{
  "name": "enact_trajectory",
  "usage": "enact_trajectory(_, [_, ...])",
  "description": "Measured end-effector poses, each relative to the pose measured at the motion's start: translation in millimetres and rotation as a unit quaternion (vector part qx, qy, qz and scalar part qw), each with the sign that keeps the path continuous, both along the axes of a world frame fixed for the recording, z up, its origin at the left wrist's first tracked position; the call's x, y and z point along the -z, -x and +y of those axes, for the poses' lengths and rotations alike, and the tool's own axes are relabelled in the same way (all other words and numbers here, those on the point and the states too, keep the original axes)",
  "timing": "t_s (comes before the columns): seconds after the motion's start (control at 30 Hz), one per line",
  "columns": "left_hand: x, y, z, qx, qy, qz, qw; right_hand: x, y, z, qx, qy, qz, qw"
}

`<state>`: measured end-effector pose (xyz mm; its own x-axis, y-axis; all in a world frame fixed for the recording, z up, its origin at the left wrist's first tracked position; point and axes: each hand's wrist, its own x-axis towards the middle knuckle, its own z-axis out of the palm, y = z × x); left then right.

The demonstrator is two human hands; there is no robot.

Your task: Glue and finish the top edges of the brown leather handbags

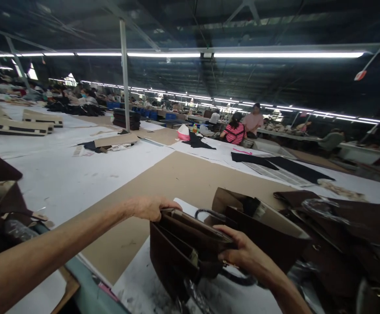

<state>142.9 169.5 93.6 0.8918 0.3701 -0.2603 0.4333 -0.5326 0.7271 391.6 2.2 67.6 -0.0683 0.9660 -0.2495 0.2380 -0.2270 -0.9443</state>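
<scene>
1. A brown cardboard sheet (177, 179) covers the table in front of me.
2. Beyond it, to my right, black cloth strips (284, 168) lie on white paper.
3. A heap of dark bags (347, 218) sits at my right.
4. Far off, a person in a striped top (235, 132) is beside a person in pink (254, 120).
5. A grey post (124, 74) rises at my left.

Long table (79, 174), topped w/ white paper & a big brown cardboard sheet (177, 179) mid-way, carries a brown bag (177, 248) at the near edge, more brown bags (340, 222) heaped to the right, black fabric pcs (284, 166) further back & flat cream-and-black panels (23, 126) far left.
</scene>
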Motion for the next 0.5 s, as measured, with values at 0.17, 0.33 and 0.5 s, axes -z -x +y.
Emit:
enact_trajectory(0.17, [-1.8, -5, 4, 0.006, 0.101, 0.0, 0.995, 1.8, -5, 4, -0.019, 0.008, 0.035, 0.999])
enact_trajectory(0.33, [-4.1, -6, 3, -0.002, 0.162, 0.013, 0.987, 5.1, -11, 4, -0.031, -0.009, 0.065, 0.997])
enact_trajectory(0.5, [-0.1, -7, 5, -0.037, 0.201, 0.004, 0.979, 15.9, -16, 7, 0.002, -0.008, 0.048, 0.999])
